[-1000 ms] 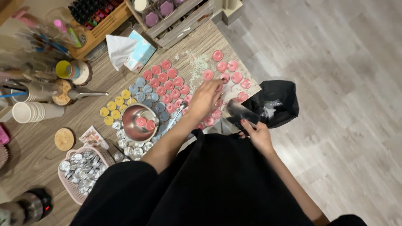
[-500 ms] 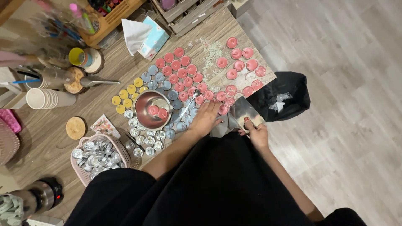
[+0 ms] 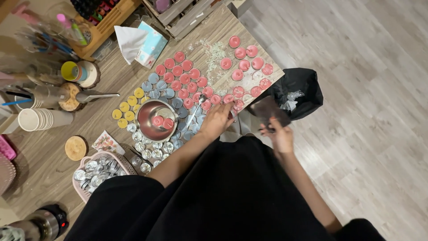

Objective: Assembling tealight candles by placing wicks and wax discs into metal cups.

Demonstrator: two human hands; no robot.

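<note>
Since the earlier frame, the left hand [image 3: 217,120] has slid down to the table [image 3: 44,174] edge at centre frame, its fingers curled over pink candles [image 3: 228,99]; whether they grip one, I cannot tell. Right hand [image 3: 280,136], just right of it, pinches a dark scraper [image 3: 267,109] beside the black bag [image 3: 298,91].

A stack of white paper cups [image 3: 38,119] lay near a round wooden coaster [image 3: 76,147]; a light-blue tissue box [image 3: 149,43] stood beyond.
</note>
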